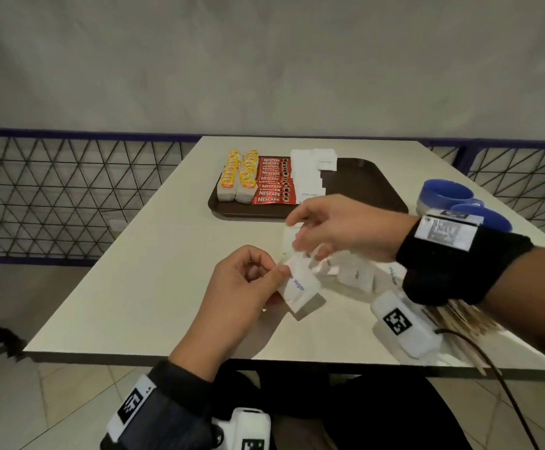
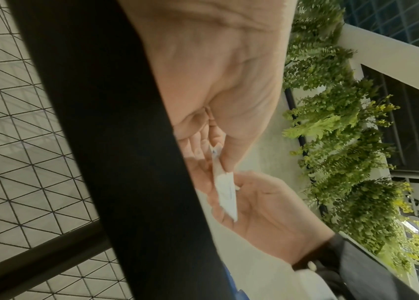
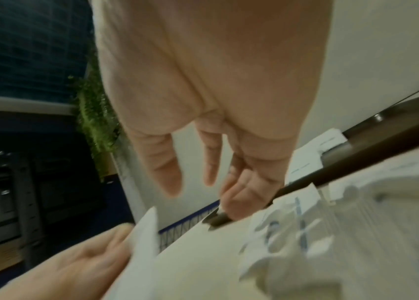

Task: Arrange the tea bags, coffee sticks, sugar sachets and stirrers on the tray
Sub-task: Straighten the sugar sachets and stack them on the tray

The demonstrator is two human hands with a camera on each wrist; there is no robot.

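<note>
Left hand (image 1: 245,284) pinches a small stack of sugar sachets (image 1: 300,289) above the table (image 1: 135,287). Right hand (image 1: 339,227) hovers over loose sachets (image 1: 355,274), fingers half-curled; grasp cannot be told. Tray (image 1: 368,186) holds tea bags (image 1: 237,178), coffee sticks (image 1: 272,181) and sachets in rows. Stirrers (image 1: 466,323) lie under the right wrist.

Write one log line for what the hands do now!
left hand: pinches white paper sugar sachets | right hand: above loose sachets, grip unclear

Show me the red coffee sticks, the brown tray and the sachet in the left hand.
Red coffee sticks (image 1: 272,181), head view, middle of the stack.
Brown plastic tray (image 1: 365,185), head view, bare right part.
White sugar sachet (image 1: 298,284), head view, printed face.
</note>
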